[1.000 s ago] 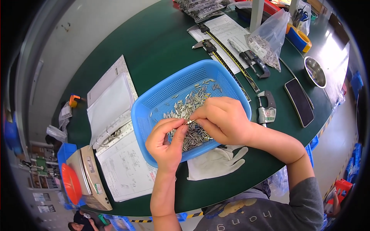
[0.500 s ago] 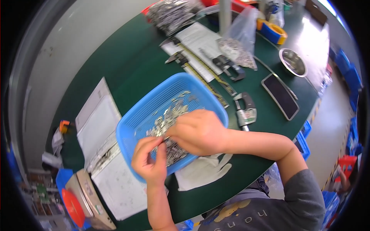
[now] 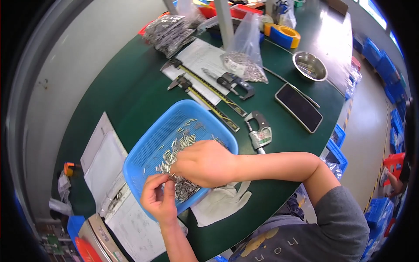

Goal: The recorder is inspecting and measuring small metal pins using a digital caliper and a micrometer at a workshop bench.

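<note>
A blue plastic basket (image 3: 136, 153) holds a heap of small silvery metal pins (image 3: 188, 140). Over its near side my left hand (image 3: 158, 197) is closed in a pinch, thumb against forefinger, with a tiny metal pin (image 3: 171, 177) at the fingertips. My right hand (image 3: 206, 163) reaches in from the right above the heap. Its fingers are curled together and their tips meet those of the left hand; whatever they grip is hidden beneath the hand. A white glove (image 3: 221, 205) lies against the basket's near right side.
Beyond the basket lie two calipers (image 3: 205, 101), a micrometer (image 3: 260, 132) and another micrometer (image 3: 235, 84). A phone (image 3: 299, 107), a steel bowl (image 3: 309, 66) and a bag of pins (image 3: 245, 65) sit farther right. An open binder (image 3: 131, 218) and a scale (image 3: 102, 238) stand left.
My head view has shifted, so the table things sit farther left and the basket lower. Both hands stay together over the basket, the right fingers curled over the pins.
</note>
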Available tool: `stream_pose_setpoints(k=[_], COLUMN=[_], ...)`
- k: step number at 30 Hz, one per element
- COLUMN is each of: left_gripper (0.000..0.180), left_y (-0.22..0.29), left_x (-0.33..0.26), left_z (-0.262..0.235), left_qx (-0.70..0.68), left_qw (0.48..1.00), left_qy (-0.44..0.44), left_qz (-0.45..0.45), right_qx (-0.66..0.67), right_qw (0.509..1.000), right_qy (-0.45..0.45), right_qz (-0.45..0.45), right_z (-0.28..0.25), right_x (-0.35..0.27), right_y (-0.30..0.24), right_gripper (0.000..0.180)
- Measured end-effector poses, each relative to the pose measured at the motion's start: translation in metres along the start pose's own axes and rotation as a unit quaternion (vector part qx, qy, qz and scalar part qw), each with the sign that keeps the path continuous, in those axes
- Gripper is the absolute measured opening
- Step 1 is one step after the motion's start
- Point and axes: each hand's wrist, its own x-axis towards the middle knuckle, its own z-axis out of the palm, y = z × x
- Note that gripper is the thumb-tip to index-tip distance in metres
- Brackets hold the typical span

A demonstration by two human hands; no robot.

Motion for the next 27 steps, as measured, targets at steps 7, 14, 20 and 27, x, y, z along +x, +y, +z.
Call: stream_pose_setpoints(k=[7,14,20,27], left_gripper=[0.023,0.023,0.022,0.018], left_y=[0.000,0.004,0.005,0.006], left_x=[0.005,0.006,0.009,0.010], left_z=[0.012,0.006,0.008,0.011], left_qx=[-0.018,0.059,0.138,0.197], left_qw=[0.998,0.992,0.976,0.957], left_qy=[-0.017,-0.006,-0.009,-0.019], left_qz=[0.058,0.112,0.169,0.210], right_qx=[0.013,0.011,0.015,0.088], right_qw=[0.999,1.000,0.998,0.989], right_qy=[0.018,-0.009,-0.042,-0.085], right_qz=[0.031,0.026,0.035,0.085], right_z=[-0.009,-0.005,-0.010,-0.011], right_x=[0.001,0.003,0.002,0.001], right_y=[0.000,0.000,-0.001,0.003], right_gripper=[0.014,0.012,0.010,0.007])
